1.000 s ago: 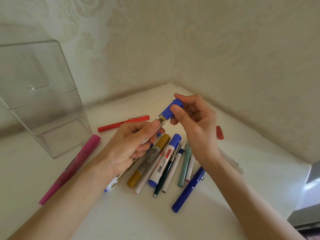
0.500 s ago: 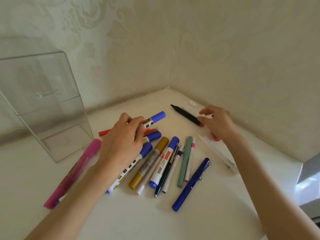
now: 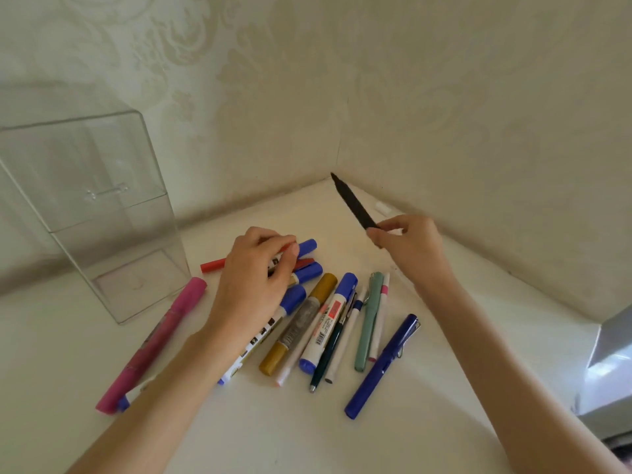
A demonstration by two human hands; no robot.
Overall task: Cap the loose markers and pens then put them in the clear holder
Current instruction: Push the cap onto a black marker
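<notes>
Two walls meet in a corner at the back, both papered in cream with a raised damask pattern: the left wall (image 3: 164,63) and the right wall (image 3: 485,111). The vertical corner seam (image 3: 342,138) runs down to a smooth, matte white worktop (image 3: 266,432) fitted into the corner. A shadowed joint follows the foot of each wall. The light is soft and even. At the far right a pale grey glossy surface (image 3: 612,350) reflects a bright patch.

One clear holder (image 3: 102,217), two hands (image 3: 253,278) (image 3: 407,251), about fifteen pens (image 3: 383,367).
</notes>
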